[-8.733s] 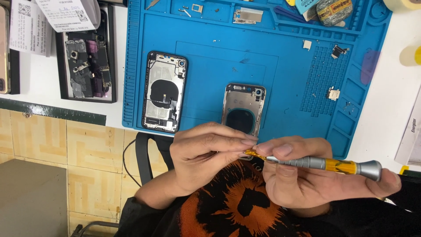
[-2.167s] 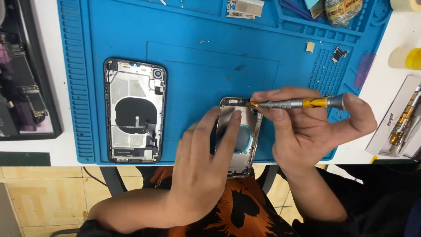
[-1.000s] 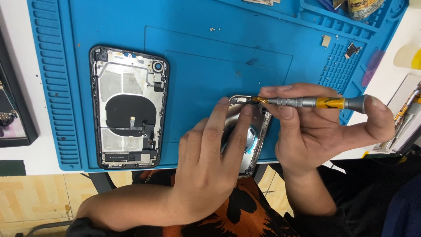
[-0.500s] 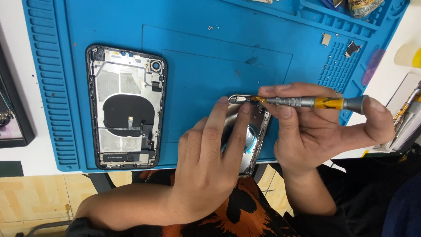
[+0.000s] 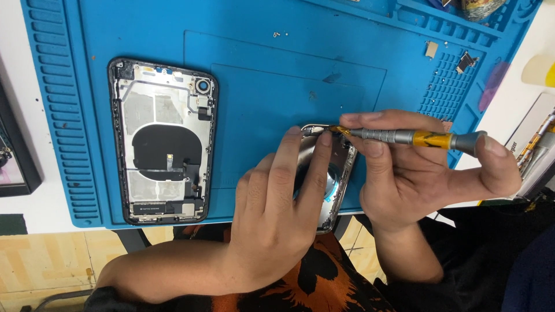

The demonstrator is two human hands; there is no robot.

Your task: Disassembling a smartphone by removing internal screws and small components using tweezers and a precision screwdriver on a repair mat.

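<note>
Blue silicone repair mat (image 5: 272, 69) covering most of the white bench, ribbed border down its left side, pegged grid and narrow trays toward its upper right.

Left hand (image 5: 277, 219) laid flat over a silver-framed phone rear housing (image 5: 341, 173), fingers spread along its length, index and middle fingertips close to the top edge. Not clamped around it; pressing it down onto the mat. Lower end of housing overhanging near edge of mat and bench, above the orange-and-black printed shirt (image 5: 312, 283).

Right hand (image 5: 416, 173) closed around a slim metal screwdriver with grey knurled shaft and yellow band (image 5: 413, 137): thumb and forefinger pinching the shaft near the tip, another fingertip capping the far end. Driver lying nearly level, tip at the housing's top edge, just beside the left fingertips.

Second phone housing, black-rimmed, stripped, dark round coil at centre (image 5: 163, 141), flat on the mat well to the left, apart from both hands. Open blue mat between the two housings and above the hands, save a few tiny screws (image 5: 278, 34). Small loose parts (image 5: 431, 49) on the grid area upper right. Black tray edge (image 5: 17, 167) at far left, off the mat. More drivers (image 5: 537, 144) at the right edge, close behind the right hand.
</note>
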